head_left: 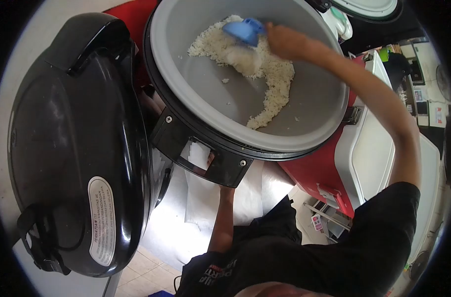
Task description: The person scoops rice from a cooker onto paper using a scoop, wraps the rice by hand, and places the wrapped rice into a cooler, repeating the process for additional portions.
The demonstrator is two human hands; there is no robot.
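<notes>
My right hand point(286, 42) is closed around a blue plastic scoop point(242, 32), which is slightly blurred. The scoop is at the white cooked rice point(277, 89) inside a large grey rice cooker pot point(200, 94). Rice lies in a curved heap along the far wall and down the right side, with a few loose grains on the bare bottom. My left hand point(211, 159) is under the cooker's black side handle point(200, 156). Only a small part shows through the handle slot, beside white paper point(200, 198); its fingers are mostly hidden.
A large black lid point(82, 133) with a printed label point(102, 218) stands at the left. To the right is a red cooler box point(312, 173) with a white lid point(371, 158). The cooker sits above a shiny steel table point(161, 232). Another round container point(374, 7) is at the top right.
</notes>
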